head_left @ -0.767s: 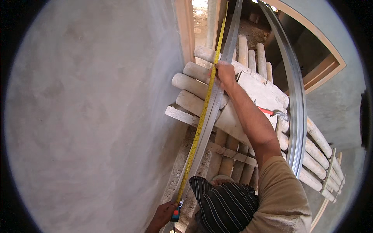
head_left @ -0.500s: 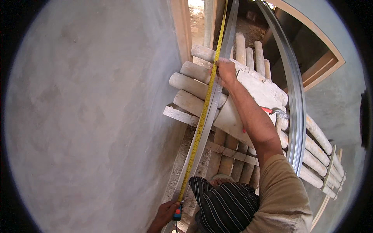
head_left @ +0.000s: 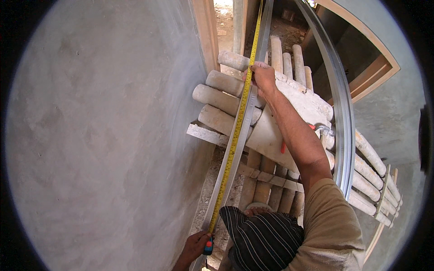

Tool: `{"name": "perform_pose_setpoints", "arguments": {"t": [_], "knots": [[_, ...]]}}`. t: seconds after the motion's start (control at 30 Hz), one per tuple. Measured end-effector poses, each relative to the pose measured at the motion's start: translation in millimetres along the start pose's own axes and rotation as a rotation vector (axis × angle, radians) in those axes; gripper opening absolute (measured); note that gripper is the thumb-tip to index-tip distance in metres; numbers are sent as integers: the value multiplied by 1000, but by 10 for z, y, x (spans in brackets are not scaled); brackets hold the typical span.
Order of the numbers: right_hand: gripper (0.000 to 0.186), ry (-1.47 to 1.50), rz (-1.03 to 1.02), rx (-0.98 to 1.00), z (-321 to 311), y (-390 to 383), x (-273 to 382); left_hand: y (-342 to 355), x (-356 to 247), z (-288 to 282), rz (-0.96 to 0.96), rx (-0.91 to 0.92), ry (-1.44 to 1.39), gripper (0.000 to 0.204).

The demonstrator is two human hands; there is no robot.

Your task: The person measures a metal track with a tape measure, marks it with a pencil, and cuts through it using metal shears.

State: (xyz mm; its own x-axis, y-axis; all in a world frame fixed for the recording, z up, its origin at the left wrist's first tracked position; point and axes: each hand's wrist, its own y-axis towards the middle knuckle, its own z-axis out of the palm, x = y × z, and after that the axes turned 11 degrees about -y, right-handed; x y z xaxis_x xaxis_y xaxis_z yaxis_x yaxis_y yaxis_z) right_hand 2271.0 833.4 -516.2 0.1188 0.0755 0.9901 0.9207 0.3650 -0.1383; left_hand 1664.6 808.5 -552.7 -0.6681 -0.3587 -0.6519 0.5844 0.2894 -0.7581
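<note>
A yellow tape blade [head_left: 236, 134] is drawn out lengthwise along a long metal channel [head_left: 238, 153], which slopes from the lower middle of the view up past its top edge. The left hand [head_left: 197, 245], low in the view, is curled closed around the tape-measure case [head_left: 208, 246], at the near stretch of the channel; its far fingers are hidden. The right hand [head_left: 262, 77], reaching well ahead, is mostly closed, with thumb and fingers pinching the blade at the channel's edge; how firmly it grips cannot be told.

As for progress, the blade is out and lined up with the channel, so the measuring looks well under way. Its far end is out of view, so whether it is hooked there cannot be told. No pencil shows in either hand, and no mark or fresh cut can be made out on the channel; marking, if wanted, seems yet to be done.

The channel passes over round poles [head_left: 214, 99] and beside a pale board [head_left: 271, 140], close to the grey wall [head_left: 113, 135]. Further metal channels [head_left: 344, 122] lie together on the right, apart from the measured one. A red-handled tool [head_left: 323, 129] rests on the board, partly covered by the right forearm, its kind unclear.
</note>
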Motion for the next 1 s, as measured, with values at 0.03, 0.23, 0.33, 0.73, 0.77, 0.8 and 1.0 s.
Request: {"name": "perform_pose_setpoints", "arguments": {"t": [0.03, 0.23, 0.33, 0.73, 0.77, 0.8, 1.0], "knots": [[12, 0, 0, -1, 0, -1, 7, 4, 11, 0, 6, -2, -5, 33], [13, 39, -19, -47, -24, -3, 37, 32, -17, 1, 6, -16, 11, 33], [12, 52, -18, -65, -53, 17, 25, 43, -83, 16, 20, -15, 16, 33], [10, 74, 24, -78, -139, 89, -101, 84, -198, 35, 14, -16, 33, 31], [10, 55, 22, -65, -147, 86, -103, 87, -202, 30, 17, -13, 21, 31], [12, 35, 20, -52, -158, 85, -103, 93, -206, 26, 21, -8, 32, 31], [13, -6, 53, -47, -226, 105, -108, 154, -174, 48, 7, 0, -12, 31]]}}
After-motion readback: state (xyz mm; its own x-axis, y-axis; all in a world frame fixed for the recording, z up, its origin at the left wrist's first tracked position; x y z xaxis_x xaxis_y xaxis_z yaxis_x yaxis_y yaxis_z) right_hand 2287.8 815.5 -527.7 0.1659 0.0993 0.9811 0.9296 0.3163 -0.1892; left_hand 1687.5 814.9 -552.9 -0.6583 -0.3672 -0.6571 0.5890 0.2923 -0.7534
